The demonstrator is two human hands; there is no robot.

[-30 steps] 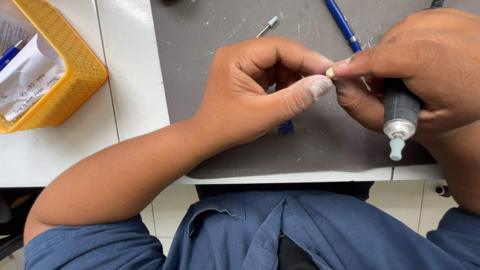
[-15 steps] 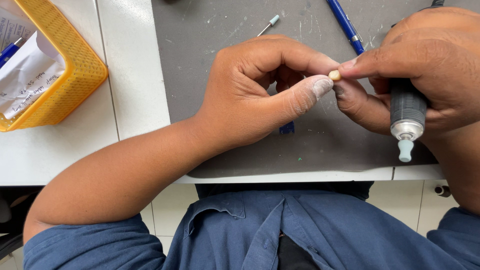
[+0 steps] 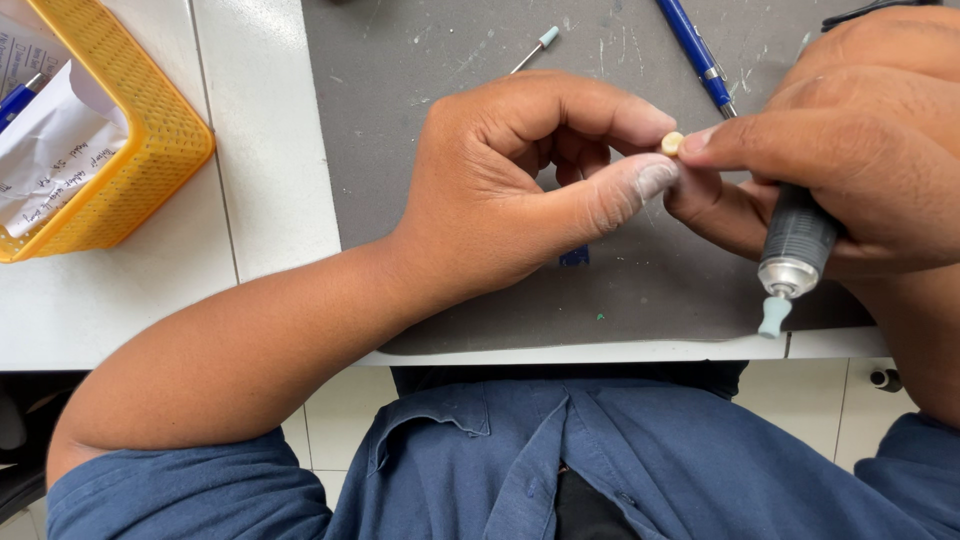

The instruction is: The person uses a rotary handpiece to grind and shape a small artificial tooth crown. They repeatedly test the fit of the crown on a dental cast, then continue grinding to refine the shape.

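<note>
Since a second ago I see my right hand (image 3: 850, 150) has drifted slightly away from the yellow basket (image 3: 110, 150), carrying the grey rotary tool (image 3: 795, 240) with it; its pale tip (image 3: 773, 316) now sits lower, nearer the surface (image 3: 640, 352) edge. The small cream piece (image 3: 672, 143) has inched the same way, and the grip on it looks unchanged.
</note>
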